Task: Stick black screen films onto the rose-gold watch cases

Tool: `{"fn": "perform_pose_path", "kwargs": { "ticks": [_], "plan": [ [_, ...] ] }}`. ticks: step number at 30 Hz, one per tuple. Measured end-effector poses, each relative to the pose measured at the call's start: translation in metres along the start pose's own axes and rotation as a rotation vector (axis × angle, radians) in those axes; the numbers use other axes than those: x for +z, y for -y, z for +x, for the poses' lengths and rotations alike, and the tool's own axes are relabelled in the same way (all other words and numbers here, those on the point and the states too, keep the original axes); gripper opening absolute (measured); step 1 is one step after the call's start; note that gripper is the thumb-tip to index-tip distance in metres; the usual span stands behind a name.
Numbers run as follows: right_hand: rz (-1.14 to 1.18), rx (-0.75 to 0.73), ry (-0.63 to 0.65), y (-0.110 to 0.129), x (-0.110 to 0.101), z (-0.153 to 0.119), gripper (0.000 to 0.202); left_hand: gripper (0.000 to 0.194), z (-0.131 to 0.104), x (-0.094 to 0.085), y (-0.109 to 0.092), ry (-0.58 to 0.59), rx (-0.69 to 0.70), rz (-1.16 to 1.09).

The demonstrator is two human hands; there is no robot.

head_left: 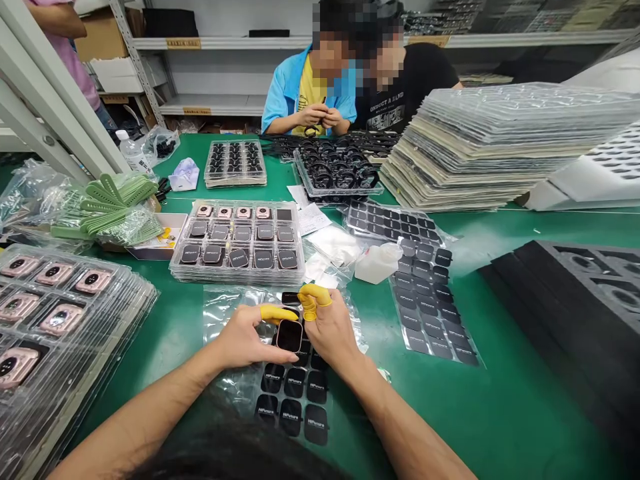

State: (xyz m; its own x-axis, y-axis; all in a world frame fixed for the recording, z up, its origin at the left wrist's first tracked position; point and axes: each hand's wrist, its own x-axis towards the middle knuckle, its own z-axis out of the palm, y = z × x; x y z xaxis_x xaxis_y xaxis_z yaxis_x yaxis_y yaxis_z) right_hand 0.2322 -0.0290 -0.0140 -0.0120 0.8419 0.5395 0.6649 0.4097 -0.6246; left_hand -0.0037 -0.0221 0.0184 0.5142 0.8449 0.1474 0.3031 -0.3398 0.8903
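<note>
L hand [250, 337] grasping watch [289, 336] btwn thumb and forefinger, above sticker sheet [295, 383] toward front edge of desk [450, 400]; R hand [330, 330] just beside watch, fingers curled, whether pinching anything can't tell here; tray stack [120, 320] w/ pink watches [61, 319] toward front L corner.

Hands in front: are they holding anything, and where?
The left hand holds a square watch body by opposite edges; whether the right hand holds anything is unclear.
</note>
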Motion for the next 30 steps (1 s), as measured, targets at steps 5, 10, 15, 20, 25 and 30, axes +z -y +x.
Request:
{"fn": "perform_pose_path", "kwargs": {
  "ticks": [5,10,15,20,25,30],
  "plan": [
    [0.065,0.111,-0.170,0.011,-0.013,0.011,0.011,0.051,0.002,0.002,-0.012,-0.021,-0.106,0.072],
    [0.629,0.525,-0.203,0.018,-0.045,0.026,0.047,0.048,0.005,0.001,-0.017,-0.171,-0.249,0.114],
    [0.809,0.678,0.175,0.039,-0.040,0.022,0.056,0.054,0.007,0.007,-0.010,-0.187,-0.290,-0.046],
    [0.777,0.782,0.259,0.046,-0.024,0.015,0.060,0.052,0.007,0.012,-0.001,-0.175,-0.199,0.004],
    [0.708,0.872,0.224,0.036,-0.020,0.013,0.061,0.053,0.007,0.012,0.003,-0.195,-0.133,0.075],
    [0.706,0.954,0.253,0.037,-0.021,0.010,0.069,0.052,0.005,0.016,0.001,-0.203,-0.130,0.118]
  ]
}}
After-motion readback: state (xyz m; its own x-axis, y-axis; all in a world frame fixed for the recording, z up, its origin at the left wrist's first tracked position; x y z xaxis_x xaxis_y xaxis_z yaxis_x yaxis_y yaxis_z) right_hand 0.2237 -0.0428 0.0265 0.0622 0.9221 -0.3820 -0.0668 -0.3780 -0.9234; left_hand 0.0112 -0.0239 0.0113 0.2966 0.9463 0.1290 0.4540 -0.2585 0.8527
